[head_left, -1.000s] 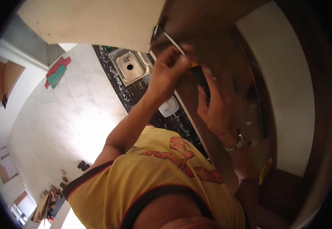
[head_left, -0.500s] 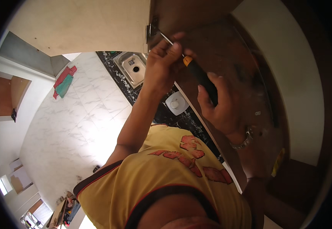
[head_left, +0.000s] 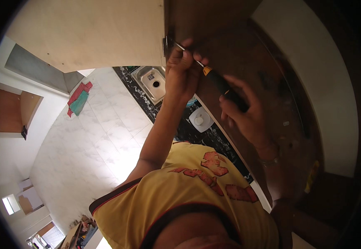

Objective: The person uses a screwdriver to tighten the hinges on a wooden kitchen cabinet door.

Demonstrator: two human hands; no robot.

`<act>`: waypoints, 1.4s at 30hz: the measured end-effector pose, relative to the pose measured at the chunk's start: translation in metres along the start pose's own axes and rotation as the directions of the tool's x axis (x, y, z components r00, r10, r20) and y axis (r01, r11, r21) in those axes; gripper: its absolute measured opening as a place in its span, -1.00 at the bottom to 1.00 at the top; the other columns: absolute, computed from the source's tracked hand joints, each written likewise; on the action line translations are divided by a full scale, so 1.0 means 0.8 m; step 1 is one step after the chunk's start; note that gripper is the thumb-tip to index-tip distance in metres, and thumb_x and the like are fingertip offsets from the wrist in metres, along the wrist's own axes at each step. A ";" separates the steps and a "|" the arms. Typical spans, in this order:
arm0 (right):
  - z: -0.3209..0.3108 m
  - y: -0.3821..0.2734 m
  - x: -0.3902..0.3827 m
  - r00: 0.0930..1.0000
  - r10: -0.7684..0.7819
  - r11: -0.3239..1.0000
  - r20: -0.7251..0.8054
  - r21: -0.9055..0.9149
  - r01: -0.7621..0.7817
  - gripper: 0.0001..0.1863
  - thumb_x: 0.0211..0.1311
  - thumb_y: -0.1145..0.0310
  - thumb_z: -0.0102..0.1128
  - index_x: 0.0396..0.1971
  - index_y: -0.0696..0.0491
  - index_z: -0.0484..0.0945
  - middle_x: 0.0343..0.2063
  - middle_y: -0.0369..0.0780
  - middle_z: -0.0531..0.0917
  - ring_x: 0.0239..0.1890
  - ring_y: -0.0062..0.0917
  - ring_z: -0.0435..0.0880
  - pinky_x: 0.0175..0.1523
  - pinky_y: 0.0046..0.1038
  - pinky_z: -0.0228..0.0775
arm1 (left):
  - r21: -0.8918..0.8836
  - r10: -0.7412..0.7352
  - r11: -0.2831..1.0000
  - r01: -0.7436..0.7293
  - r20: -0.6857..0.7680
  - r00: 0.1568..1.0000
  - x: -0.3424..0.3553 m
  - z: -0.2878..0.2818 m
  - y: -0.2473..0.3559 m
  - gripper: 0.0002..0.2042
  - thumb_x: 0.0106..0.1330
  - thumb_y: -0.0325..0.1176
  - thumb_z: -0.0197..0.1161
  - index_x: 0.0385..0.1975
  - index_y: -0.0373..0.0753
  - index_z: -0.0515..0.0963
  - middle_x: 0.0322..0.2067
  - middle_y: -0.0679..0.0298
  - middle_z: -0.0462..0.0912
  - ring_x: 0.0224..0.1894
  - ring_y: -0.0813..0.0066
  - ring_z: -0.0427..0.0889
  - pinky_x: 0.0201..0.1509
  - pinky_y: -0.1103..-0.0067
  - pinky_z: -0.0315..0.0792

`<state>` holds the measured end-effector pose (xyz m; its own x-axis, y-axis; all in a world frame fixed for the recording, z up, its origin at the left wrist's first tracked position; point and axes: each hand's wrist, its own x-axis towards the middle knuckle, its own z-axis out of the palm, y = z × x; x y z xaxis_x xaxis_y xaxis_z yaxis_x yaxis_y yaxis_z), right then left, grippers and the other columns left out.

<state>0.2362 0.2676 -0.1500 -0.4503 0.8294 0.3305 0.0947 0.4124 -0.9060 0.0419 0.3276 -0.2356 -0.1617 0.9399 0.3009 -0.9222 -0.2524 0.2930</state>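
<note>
A screwdriver [head_left: 217, 81] with a black handle and orange collar slants up and left. My right hand [head_left: 247, 114] is closed round the back of its handle. Higher up, the fingers of my left hand [head_left: 181, 68] are pinched at its thin metal shaft. The tip is beside a small dark metal hinge [head_left: 165, 46] on the edge of a pale wooden door panel [head_left: 97, 33]. Whether the tip sits in a screw is too dark to tell.
Below lies a black marbled counter [head_left: 141, 90] with a steel sink [head_left: 153, 85] and a white square object [head_left: 201, 119]. The dark cabinet interior [head_left: 247, 62] surrounds my right hand. Red and green cloths [head_left: 79, 99] rest on the tiled floor [head_left: 93, 137]. A yellow item [head_left: 312, 176] lies at the right.
The screwdriver tip has come nearer to the hinge on the panel's edge. Both hands keep their hold on the screwdriver. The whole view has shifted slightly.
</note>
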 end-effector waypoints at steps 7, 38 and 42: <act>0.005 0.013 -0.004 0.989 0.131 0.959 0.074 -0.263 -0.107 -0.48 0.55 0.29 0.09 0.38 0.15 0.28 -0.16 -0.11 0.62 -0.46 -0.60 0.67 -0.58 -0.56 0.41 | -0.002 0.000 1.000 0.000 0.044 0.999 0.002 -0.006 -0.001 -0.62 0.50 -0.32 0.22 0.26 -0.16 0.41 -0.31 0.29 0.65 -0.19 0.36 0.66 0.13 0.33 0.55; 0.002 -0.020 -0.005 0.837 0.495 0.806 0.233 0.237 -0.542 -0.54 0.54 0.29 0.06 0.28 0.24 0.43 -0.26 -0.06 0.64 -0.32 -0.38 0.66 -0.25 -0.49 0.57 | 0.022 0.011 1.000 -0.015 0.178 0.984 0.000 -0.027 -0.006 -0.68 0.47 -0.27 0.27 0.15 -0.22 0.55 -0.26 0.30 0.68 -0.19 0.39 0.61 0.06 0.36 0.52; 0.004 0.009 -0.009 0.998 0.048 0.926 0.030 -0.375 -0.033 -0.50 0.56 0.30 0.03 0.38 0.20 0.33 -0.29 -0.15 0.66 -0.34 -0.57 0.66 -0.33 -0.54 0.58 | 0.020 -0.025 1.000 0.023 0.105 0.994 0.000 -0.008 -0.008 -0.66 0.47 -0.28 0.27 0.19 -0.14 0.51 -0.27 0.33 0.68 -0.17 0.37 0.62 0.09 0.33 0.51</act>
<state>0.2371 0.2635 -0.1597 -0.4717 0.8366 0.2785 0.4357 0.4958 -0.7512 0.0454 0.3310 -0.2434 -0.1012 0.9165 0.3870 -0.9184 -0.2356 0.3178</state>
